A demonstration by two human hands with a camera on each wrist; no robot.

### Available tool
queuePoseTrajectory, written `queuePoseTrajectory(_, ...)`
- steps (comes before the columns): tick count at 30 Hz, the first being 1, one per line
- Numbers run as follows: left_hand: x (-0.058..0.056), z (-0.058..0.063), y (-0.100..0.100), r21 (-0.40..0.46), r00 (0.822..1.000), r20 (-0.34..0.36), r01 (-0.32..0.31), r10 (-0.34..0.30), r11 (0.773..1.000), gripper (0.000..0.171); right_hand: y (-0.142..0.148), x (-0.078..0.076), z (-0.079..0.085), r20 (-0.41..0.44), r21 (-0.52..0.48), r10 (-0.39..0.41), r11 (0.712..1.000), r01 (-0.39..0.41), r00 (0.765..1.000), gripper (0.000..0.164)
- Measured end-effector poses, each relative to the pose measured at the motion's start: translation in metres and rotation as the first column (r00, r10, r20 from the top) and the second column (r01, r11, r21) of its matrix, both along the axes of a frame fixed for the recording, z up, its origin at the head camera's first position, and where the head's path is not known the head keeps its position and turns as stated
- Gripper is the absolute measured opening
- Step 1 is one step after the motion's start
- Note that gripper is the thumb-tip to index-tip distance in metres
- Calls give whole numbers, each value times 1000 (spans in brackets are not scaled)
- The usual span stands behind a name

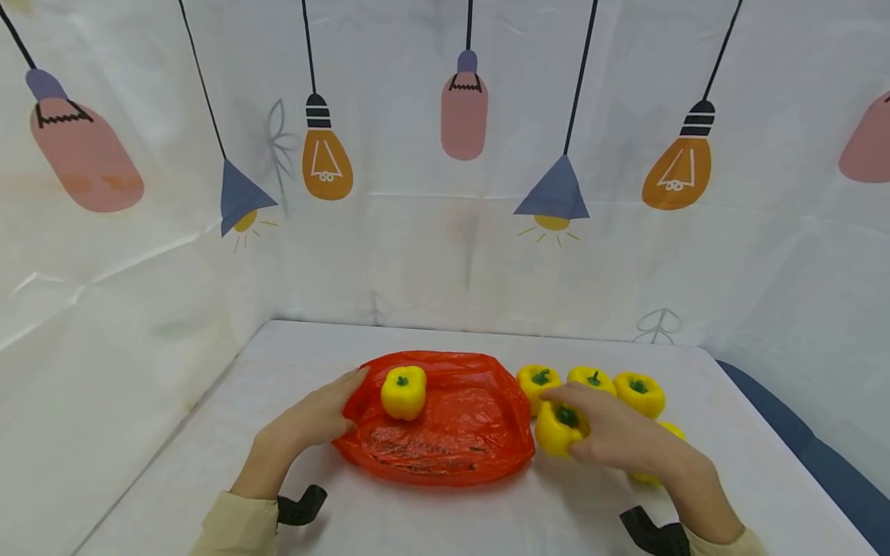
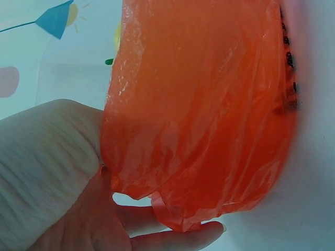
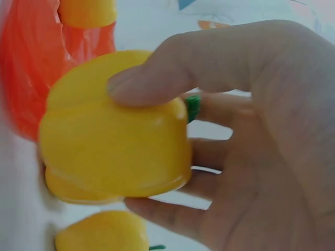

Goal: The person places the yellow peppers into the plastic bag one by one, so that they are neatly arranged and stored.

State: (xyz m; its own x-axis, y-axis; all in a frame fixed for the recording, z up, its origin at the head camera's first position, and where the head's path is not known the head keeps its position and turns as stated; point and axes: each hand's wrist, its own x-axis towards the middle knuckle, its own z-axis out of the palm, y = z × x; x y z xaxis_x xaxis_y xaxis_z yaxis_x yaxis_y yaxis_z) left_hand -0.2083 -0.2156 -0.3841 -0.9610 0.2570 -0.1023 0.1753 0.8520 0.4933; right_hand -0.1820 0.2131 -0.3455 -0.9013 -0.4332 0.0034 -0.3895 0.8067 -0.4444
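A red plastic bag (image 1: pixel 466 432) lies spread on the white table, with one yellow bell pepper (image 1: pixel 403 395) on its left part. My left hand (image 1: pixel 316 415) holds the bag's left edge; in the left wrist view, fingers (image 2: pixel 180 239) show beneath the folded plastic and the thumb is hidden. Just off the bag's right edge, my right hand (image 1: pixel 619 428) grips another yellow bell pepper (image 3: pixel 118 136) between thumb and fingers. Its green stem (image 3: pixel 193 107) faces the palm.
Several more yellow peppers (image 1: pixel 640 394) stand on the table (image 1: pixel 313 347) behind and beside my right hand, some partly covered by it. A white sheet (image 1: pixel 417 255) printed with lamps hangs behind the table. Something dark blue (image 1: pixel 799 440) is beyond the right edge.
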Motion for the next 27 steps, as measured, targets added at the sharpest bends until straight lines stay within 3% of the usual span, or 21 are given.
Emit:
queuePoseTrajectory(13,-1,-1,-1,-11,1000,0,0,0,1000,80,-36,-15,-3,-176,-72,127,987,-141,976,70)
queuePoseTrajectory(27,0,0,2,-22,1000,5,-11,11,1000,79,-83,-39,-21,-58,-143,87,985,-95,994,70)
